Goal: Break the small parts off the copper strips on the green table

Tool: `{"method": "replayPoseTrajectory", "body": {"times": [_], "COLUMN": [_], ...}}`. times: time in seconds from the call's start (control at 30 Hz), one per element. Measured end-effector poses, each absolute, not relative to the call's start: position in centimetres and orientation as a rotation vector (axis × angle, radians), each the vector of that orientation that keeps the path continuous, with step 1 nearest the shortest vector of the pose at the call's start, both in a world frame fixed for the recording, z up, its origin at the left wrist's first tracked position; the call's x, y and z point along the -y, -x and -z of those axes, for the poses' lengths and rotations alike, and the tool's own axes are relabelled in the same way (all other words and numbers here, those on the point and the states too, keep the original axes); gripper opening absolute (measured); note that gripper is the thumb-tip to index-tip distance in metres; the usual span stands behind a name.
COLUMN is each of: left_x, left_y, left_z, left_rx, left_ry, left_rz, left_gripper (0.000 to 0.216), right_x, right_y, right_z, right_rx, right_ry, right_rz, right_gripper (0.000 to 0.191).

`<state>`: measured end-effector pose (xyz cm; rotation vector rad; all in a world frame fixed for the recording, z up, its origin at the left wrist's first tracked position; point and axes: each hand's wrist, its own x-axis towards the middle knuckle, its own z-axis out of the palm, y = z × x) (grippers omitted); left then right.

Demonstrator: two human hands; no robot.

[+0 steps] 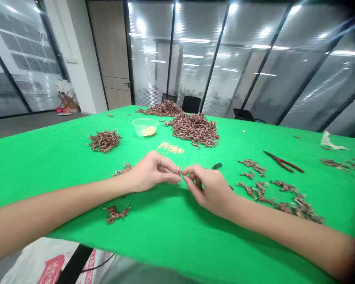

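Note:
My left hand (154,172) is closed in a pinch at the middle of the table, its thumb and fingertips on a small copper-brown metal piece (180,170). From the other side my right hand (210,187) grips the same piece between thumb and forefinger. Fingers cover most of it, so its full shape is hidden. Behind my right hand, a black tool end (217,166) shows in part. Similar brown pieces (116,213) lie in front of my left forearm, and a few more (124,169) are partly hidden behind it.
Large heaps of brown pieces (195,128) stand at the back, with a smaller heap (105,141) at left. A clear bowl (138,128) holds tiny golden bits; more golden bits (170,148) lie loose. Red-handled pliers (284,162) and scattered pieces (284,206) are at right.

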<state>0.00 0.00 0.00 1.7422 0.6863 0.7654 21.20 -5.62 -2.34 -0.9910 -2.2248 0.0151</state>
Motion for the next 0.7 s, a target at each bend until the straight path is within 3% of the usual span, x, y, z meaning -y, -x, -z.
{"method": "replayPoseTrajectory", "body": {"times": [0.7], "left_x": [0.39], "left_y": [0.12], "left_z": [0.27], "left_rx": [-0.660], "left_ry": [-1.849], "left_rz": [-0.766], "left_gripper": [0.016], "right_x": [6.08], "right_y": [-20.84], "right_z": [2.04], "right_rx": [2.159], "right_ry": [1.007], "right_rz": [-0.435], "right_gripper": [0.007]}}
